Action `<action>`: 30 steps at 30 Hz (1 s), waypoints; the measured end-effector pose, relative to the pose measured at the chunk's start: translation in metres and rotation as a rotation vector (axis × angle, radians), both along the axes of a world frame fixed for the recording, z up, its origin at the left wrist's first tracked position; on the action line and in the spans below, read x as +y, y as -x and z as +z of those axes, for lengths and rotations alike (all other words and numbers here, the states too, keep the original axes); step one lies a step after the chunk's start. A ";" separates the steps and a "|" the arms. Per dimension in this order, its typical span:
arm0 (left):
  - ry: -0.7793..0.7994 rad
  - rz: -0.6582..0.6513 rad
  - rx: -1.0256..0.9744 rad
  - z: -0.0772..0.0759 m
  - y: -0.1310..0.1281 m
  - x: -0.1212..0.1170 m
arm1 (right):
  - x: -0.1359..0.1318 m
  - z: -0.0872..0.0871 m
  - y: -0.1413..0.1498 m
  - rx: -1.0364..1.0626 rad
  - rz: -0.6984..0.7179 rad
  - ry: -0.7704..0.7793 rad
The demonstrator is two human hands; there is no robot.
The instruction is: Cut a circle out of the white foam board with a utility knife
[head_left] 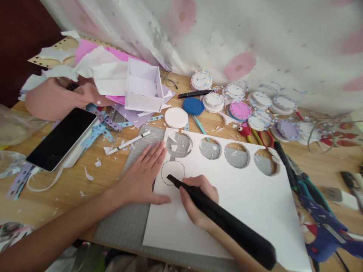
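Note:
My right hand [200, 196] grips a long black utility knife [227, 217], its dark tip over a drawn circle [173, 166] on a white foam sheet [221, 196]. Whether the tip touches the sheet, I cannot tell. My left hand [144, 177] lies flat with fingers spread, across the sheet's left edge and the grey cutting mat [121, 219]. Several round holes run along the sheet's far edge, showing the mat beneath. Beyond it lie a loose white disc [176, 117] and a blue disc [193, 106].
Several decorated round pieces [259, 100] stand at the back right. A white box [144, 87] is at the back left, a phone [62, 138] at left, a white pen [129, 142] near the mat. Pliers [312, 189] and a blue glue gun [329, 230] lie right.

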State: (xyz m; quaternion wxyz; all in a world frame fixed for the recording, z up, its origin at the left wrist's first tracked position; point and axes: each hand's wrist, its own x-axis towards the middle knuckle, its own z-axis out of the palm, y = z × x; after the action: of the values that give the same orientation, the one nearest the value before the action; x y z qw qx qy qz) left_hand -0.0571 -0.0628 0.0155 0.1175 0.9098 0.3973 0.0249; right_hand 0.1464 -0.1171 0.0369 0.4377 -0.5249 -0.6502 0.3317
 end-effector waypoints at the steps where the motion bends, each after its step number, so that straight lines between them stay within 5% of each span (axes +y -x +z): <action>1: 0.003 0.009 -0.001 0.000 0.000 0.000 | -0.002 -0.003 0.004 0.004 0.017 -0.010; 9: 0.013 0.004 -0.023 -0.002 0.000 0.001 | 0.000 -0.017 0.010 -0.048 0.141 -0.116; 30: 0.017 -0.001 0.001 -0.001 0.000 0.001 | 0.012 -0.012 0.009 -0.279 0.435 -0.249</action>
State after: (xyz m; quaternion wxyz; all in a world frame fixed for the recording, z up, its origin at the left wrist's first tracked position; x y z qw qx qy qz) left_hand -0.0568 -0.0620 0.0150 0.1254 0.9089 0.3971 0.0211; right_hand 0.1375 -0.1049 0.0253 0.3237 -0.3560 -0.8372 0.2600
